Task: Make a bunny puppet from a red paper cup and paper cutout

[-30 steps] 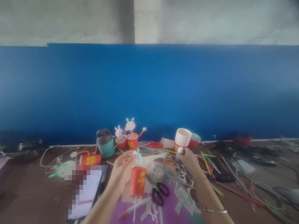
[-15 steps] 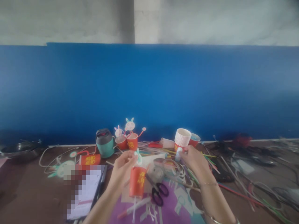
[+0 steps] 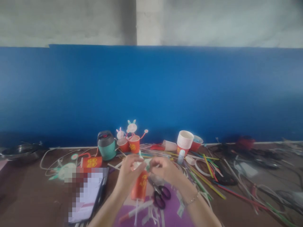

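My left hand [image 3: 131, 168] is closed on a small white-and-teal paper cutout [image 3: 140, 154], mostly hidden by the fingers. Facing it, my right hand [image 3: 163, 169] has its fingers pinched together beside the cutout; a bit of teal shows at their tips, and what they hold is unclear. Just below the hands lies a red paper cup [image 3: 139, 189] with yellow print, a thin white strip trailing from it. Black-handled scissors [image 3: 160, 197] rest to the cup's right on a purple sheet [image 3: 171, 208].
Behind are a teal jug [image 3: 106, 146], rabbit-topped red cups [image 3: 134, 143], a cup stack [image 3: 185, 140] and a small white-capped bottle [image 3: 181, 156]. Coloured sticks [image 3: 208, 183] lie rightward. At left are a tablet-like device [image 3: 87, 198] and a tipped red cup [image 3: 92, 162].
My right hand has left the small white-capped bottle and come left to meet my left hand above the red cup. The bottle stays standing near the cup stack.
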The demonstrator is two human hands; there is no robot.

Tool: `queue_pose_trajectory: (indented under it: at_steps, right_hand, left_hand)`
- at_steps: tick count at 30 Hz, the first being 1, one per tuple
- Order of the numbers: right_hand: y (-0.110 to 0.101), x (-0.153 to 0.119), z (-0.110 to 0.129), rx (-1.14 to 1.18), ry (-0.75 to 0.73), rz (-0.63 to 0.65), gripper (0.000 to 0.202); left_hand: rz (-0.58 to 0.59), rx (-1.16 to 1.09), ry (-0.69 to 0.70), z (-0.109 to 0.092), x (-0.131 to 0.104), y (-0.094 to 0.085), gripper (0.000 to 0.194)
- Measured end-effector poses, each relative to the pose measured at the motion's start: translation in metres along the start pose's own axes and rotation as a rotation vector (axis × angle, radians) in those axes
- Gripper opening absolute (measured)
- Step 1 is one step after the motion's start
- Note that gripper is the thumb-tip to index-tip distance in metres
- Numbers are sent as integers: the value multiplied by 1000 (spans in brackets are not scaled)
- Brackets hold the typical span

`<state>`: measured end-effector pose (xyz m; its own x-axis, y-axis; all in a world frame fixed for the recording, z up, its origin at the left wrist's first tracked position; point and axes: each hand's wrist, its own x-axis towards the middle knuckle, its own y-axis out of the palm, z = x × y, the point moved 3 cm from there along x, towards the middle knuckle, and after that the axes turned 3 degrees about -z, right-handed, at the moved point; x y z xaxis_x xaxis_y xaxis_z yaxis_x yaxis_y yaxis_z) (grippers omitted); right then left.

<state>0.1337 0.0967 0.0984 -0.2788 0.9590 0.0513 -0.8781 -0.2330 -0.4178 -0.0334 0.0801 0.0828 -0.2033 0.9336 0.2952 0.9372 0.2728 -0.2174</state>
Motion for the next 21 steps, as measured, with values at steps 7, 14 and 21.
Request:
queue_pose_trajectory:
  at_steps: [7, 14, 21]
  right_hand:
    - [19, 22, -43, 186, 195, 33, 8]
    - [28, 12, -28, 223, 73, 168, 7]
    - [17, -19, 20, -120, -101, 92, 9]
  left_hand:
    - [-138, -505, -442, 38, 4, 0, 69]
    - [131, -793, -578, 43, 8, 7, 59]
    - [306, -690, -486, 19, 13, -14, 47]
